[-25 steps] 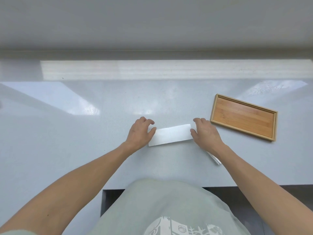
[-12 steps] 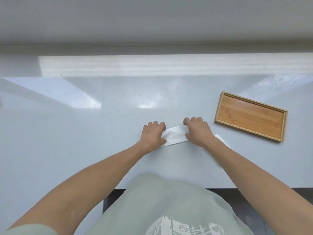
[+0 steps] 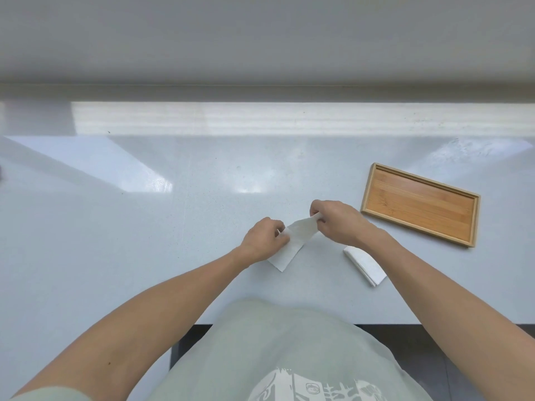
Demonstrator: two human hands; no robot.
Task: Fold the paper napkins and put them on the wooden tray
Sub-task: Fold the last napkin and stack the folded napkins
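Observation:
A white paper napkin (image 3: 293, 241), folded into a strip, is raised off the table between both hands. My right hand (image 3: 337, 219) pinches its upper right end; my left hand (image 3: 265, 241) pinches its left edge, and the lower end hangs down to the tabletop. A small stack of folded white napkins (image 3: 365, 264) lies on the table just below my right wrist. The wooden tray (image 3: 419, 202) sits to the right of my hands, with nothing in it.
The pale glossy table (image 3: 144, 227) runs back to a raised ledge (image 3: 260, 120) and wall. Its front edge lies just before my body, with dark floor below.
The napkin lay flat under both hands; now both hands have pinched it and lifted it, the right end highest. The stack beneath my right wrist has come into view.

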